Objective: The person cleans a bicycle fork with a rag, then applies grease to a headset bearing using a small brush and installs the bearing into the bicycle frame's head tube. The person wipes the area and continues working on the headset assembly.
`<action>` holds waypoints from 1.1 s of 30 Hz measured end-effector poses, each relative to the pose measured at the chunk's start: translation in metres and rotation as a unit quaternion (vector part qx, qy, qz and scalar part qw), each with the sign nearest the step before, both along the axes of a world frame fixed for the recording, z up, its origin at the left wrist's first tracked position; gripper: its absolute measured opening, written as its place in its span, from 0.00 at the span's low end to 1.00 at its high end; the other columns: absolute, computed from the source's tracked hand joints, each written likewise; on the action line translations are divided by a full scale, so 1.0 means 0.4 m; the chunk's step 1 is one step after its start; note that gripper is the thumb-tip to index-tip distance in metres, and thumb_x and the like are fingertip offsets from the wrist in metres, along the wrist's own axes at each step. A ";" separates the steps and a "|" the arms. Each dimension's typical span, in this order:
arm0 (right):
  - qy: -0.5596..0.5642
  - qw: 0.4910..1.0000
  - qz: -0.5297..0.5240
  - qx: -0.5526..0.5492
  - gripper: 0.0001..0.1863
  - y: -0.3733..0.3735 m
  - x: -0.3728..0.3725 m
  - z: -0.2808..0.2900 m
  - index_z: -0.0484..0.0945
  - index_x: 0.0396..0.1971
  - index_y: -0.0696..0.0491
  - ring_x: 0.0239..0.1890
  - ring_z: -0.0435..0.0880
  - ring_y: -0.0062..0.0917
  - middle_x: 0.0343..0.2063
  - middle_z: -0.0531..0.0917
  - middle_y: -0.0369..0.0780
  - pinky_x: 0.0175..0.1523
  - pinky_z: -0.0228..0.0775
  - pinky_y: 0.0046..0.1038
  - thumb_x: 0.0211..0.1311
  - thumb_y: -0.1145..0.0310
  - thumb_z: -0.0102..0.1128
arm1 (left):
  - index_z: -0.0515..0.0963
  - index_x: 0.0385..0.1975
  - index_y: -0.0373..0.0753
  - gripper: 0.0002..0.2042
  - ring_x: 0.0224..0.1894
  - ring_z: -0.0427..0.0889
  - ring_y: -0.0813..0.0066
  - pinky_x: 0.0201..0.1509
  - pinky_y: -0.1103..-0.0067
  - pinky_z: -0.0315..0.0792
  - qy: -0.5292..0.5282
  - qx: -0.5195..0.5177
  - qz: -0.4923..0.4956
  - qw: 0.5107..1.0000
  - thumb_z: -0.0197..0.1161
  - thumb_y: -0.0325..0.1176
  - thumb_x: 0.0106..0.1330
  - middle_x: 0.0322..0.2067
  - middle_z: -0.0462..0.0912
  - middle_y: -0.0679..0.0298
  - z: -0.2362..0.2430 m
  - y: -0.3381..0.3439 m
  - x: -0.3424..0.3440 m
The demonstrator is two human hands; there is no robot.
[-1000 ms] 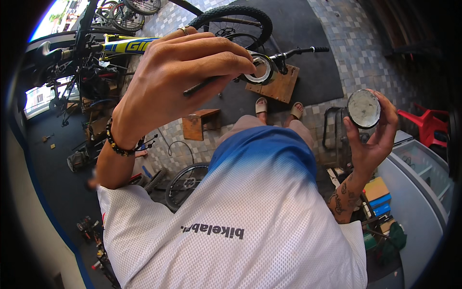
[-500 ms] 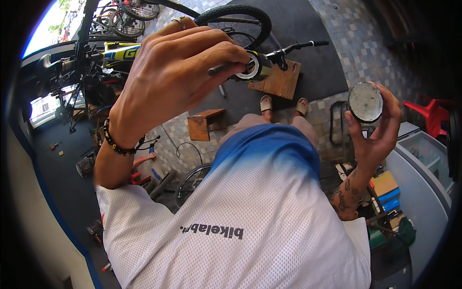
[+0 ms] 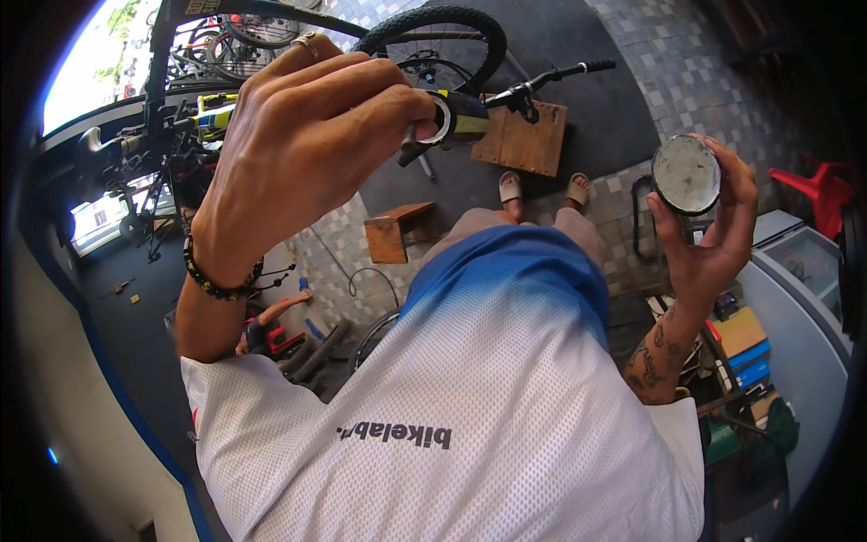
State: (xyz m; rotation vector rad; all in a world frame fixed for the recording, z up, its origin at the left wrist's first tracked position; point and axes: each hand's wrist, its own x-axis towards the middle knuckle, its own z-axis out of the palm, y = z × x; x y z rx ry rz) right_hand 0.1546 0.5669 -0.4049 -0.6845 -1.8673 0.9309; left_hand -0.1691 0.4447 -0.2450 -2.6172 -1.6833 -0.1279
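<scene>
My left hand [image 3: 316, 154] pinches a thin dark stick-like tool [image 3: 415, 148] at the open end of the bicycle's head tube [image 3: 442, 122]. Pale grease coats the inside of that ring. My fingers hide the tool's far end. The bicycle frame [image 3: 214, 113], yellow and blue, runs off behind my left hand. Over on the right, my right hand [image 3: 709, 217] grips a round, shallow tin [image 3: 686, 174] by its rim, its open top tilted toward me. Greyish-white grease fills it.
Beyond the frame lie a bicycle wheel [image 3: 438, 45] and a handlebar [image 3: 573, 70]. A wooden box [image 3: 522, 140] and small wooden stool [image 3: 397, 233] stand on the floor. A red chair [image 3: 817, 191] and glass-topped cabinet [image 3: 804, 271] are right. Another person [image 3: 266, 330] is low at left.
The tool has turned at the head tube, its near end swinging lower. My left hand has shifted slightly left with it. My right hand still holds the tin, now a little higher in view.
</scene>
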 end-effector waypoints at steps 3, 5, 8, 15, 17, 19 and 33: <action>-0.002 1.000 -0.002 -0.005 0.38 0.003 0.006 -0.009 0.74 0.61 0.58 0.60 0.82 0.35 0.57 0.81 0.46 0.66 0.74 0.36 0.47 0.74 0.82 | 0.87 0.40 0.41 0.11 0.38 0.84 0.68 0.40 0.74 0.78 -0.002 -0.015 0.018 1.000 0.77 0.31 0.57 0.37 0.88 0.63 0.006 0.013 0.000; 0.008 1.000 0.003 -0.004 0.38 0.007 0.015 -0.014 0.74 0.61 0.58 0.60 0.82 0.35 0.57 0.81 0.46 0.66 0.74 0.36 0.47 0.74 0.82 | 0.87 0.41 0.40 0.12 0.37 0.85 0.67 0.40 0.73 0.78 0.005 -0.022 0.020 1.000 0.77 0.31 0.58 0.36 0.88 0.62 0.005 0.018 0.003; 0.018 1.000 0.003 -0.012 0.38 0.011 0.025 -0.017 0.74 0.61 0.58 0.60 0.82 0.35 0.57 0.81 0.47 0.66 0.74 0.36 0.47 0.75 0.82 | 0.87 0.41 0.39 0.12 0.37 0.85 0.67 0.40 0.73 0.78 0.025 -0.052 0.037 0.998 0.77 0.31 0.58 0.36 0.88 0.62 -0.002 0.018 -0.002; 0.023 0.999 0.009 -0.027 0.38 0.013 0.012 -0.032 0.74 0.60 0.57 0.60 0.82 0.35 0.57 0.81 0.46 0.66 0.75 0.37 0.46 0.73 0.83 | 0.85 0.40 0.37 0.07 0.30 0.85 0.72 0.34 0.74 0.77 -0.085 -0.032 0.075 0.993 0.72 0.33 0.67 0.33 0.88 0.64 0.008 0.037 0.012; 0.031 0.998 0.040 -0.038 0.38 0.017 -0.002 -0.033 0.75 0.60 0.57 0.59 0.83 0.34 0.56 0.82 0.45 0.65 0.76 0.36 0.46 0.73 0.84 | 0.85 0.42 0.31 0.07 0.34 0.88 0.71 0.37 0.77 0.81 -0.283 -0.043 0.160 0.944 0.70 0.25 0.68 0.35 0.88 0.54 0.027 0.016 0.054; 0.047 0.995 0.069 -0.063 0.38 0.016 -0.019 -0.030 0.75 0.59 0.56 0.57 0.84 0.33 0.56 0.82 0.45 0.64 0.77 0.35 0.45 0.72 0.84 | 0.85 0.42 0.29 0.07 0.34 0.88 0.70 0.37 0.76 0.81 -0.477 -0.023 0.180 0.860 0.70 0.25 0.68 0.35 0.88 0.50 0.029 -0.005 0.111; -0.058 0.975 0.214 0.023 0.37 0.026 -0.130 0.089 0.79 0.56 0.56 0.53 0.88 0.39 0.51 0.86 0.46 0.58 0.81 0.36 0.40 0.72 0.86 | 0.84 0.40 0.42 0.13 0.30 0.82 0.75 0.32 0.77 0.71 -0.344 0.186 0.113 0.913 0.76 0.33 0.55 0.33 0.84 0.69 -0.173 -0.036 0.204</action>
